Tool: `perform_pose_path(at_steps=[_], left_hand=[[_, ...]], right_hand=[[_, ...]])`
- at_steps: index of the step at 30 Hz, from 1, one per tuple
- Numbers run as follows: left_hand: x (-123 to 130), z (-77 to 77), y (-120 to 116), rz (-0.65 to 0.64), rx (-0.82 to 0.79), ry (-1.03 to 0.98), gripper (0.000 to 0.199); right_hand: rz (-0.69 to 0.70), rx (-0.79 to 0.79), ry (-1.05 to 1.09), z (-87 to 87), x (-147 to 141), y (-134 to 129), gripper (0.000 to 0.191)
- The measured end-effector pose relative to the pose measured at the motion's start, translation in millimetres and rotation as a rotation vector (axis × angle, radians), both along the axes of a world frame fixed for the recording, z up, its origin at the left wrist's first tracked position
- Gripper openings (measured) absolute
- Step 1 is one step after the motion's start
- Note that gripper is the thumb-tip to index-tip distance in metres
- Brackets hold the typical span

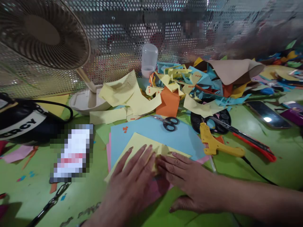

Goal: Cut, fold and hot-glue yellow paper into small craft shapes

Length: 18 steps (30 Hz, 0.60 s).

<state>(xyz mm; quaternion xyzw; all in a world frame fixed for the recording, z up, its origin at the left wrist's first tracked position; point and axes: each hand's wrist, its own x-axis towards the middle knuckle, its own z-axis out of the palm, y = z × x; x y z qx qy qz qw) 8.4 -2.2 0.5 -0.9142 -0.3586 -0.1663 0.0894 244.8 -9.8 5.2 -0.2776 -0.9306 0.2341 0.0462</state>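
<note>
Hands [135, 178] rest on top of yellow paper [137, 140].

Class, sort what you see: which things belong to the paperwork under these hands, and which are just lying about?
Likely belong:
yellow sheet, under the left hand and right hand
blue sheet, beneath it
scissors and glue gun, unheld but close

Probably just lying about:
fan
left phone
right phone
clear container

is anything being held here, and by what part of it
The left hand lies spread over the left part of the yellow sheet; the right hand touches near its middle. Whether its fingertips pinch the paper cannot be told.
</note>
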Motion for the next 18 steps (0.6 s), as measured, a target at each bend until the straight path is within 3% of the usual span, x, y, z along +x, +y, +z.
perform_pose_path(at_steps=[7,18], left_hand=[[5,-13.0,-20,-0.076,-0.125,0.122,0.087],[0,-19.8,-20,-0.081,-0.214,0.119,0.090]], right_hand=[[-0.013,-0.039,-0.023,2.1,-1,-1,0.074],[-0.015,0.020,-0.023,-1.9,-1,-3,0.074]])
